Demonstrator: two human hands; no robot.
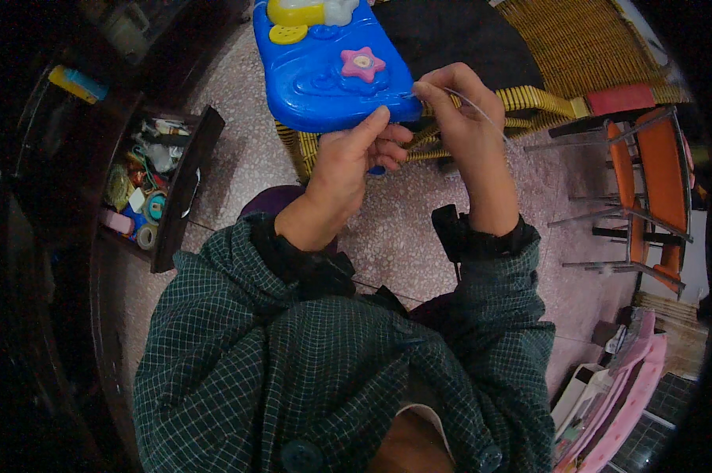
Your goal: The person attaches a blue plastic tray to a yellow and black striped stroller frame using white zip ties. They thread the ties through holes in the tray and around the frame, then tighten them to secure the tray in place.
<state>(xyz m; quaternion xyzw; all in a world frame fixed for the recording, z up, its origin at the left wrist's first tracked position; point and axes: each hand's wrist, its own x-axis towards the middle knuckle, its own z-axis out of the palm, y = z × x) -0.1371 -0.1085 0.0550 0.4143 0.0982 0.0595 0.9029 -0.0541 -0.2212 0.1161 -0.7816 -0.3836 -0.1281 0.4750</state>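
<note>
A blue plastic toy panel (309,87) lies at the top of the view, with a pink star-shaped knob (362,63), a yellow round piece (288,34) and a yellow and white raised figure (309,11). My left hand (344,162) holds its near edge, thumb on the rim and fingers curled below. At the panel's near right corner, my right hand (468,110) pinches a thin pale wire (476,107) between thumb and forefinger. One end of the wire trails back past the wrist; its tip at the panel is too small to make out.
Beneath the panel is a yellow and black woven chair (585,47) with a dark seat (458,39). An open drawer (202,189) full of tape rolls and odds and ends stands at left. Orange chairs (662,173) and a pink-edged item (636,386) are at right.
</note>
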